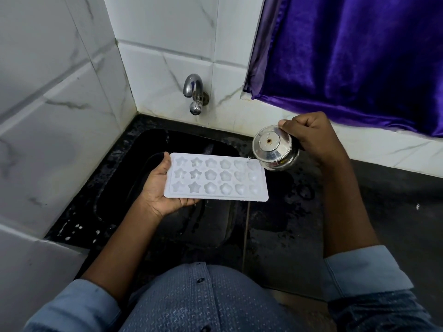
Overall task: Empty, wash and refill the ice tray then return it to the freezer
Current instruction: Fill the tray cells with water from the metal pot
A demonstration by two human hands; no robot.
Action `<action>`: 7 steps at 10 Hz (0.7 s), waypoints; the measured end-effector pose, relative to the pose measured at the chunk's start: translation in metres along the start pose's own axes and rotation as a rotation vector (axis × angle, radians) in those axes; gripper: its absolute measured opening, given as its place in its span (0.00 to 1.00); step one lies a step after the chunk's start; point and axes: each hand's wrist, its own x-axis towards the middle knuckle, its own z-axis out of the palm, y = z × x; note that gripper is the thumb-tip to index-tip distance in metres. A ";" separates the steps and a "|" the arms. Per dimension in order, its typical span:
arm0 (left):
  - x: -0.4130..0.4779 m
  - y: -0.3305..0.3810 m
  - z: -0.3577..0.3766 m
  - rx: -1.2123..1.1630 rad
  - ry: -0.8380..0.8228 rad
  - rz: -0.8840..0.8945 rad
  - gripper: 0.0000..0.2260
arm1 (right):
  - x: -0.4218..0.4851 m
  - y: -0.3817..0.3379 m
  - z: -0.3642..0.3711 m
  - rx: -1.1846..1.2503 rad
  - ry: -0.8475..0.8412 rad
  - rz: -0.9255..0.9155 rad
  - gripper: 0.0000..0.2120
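Ice tray (215, 178) at frame centre over the sink (129, 168), cavities up, long axis left-right; left hand (161, 190) clasps its left end. Right hand (311, 137), fingers curled, holds a tilted steel pot (273, 149).

The tray (215, 178) is showing plain white, its cups patterned as stars and flowers. The pot (273, 149) and tap (194, 92) are gleaming silver. The wall tiles (60, 92) are showing white with grey veins; the sink (134, 164) and tabletop (383, 188) are looking black. The curtain (347, 56) is shining purple. I'm wearing a blue shirt (203, 307) with a fine pattern and dark buttons (200, 280).
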 end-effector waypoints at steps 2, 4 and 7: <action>-0.003 -0.002 0.006 0.001 -0.009 -0.003 0.35 | -0.001 0.001 -0.003 0.012 0.009 -0.003 0.24; -0.004 -0.004 0.012 -0.013 -0.017 -0.015 0.34 | 0.000 0.005 -0.007 0.001 0.014 -0.006 0.24; -0.004 -0.003 0.012 0.008 -0.018 0.000 0.34 | -0.003 0.014 -0.019 -0.054 0.045 -0.012 0.27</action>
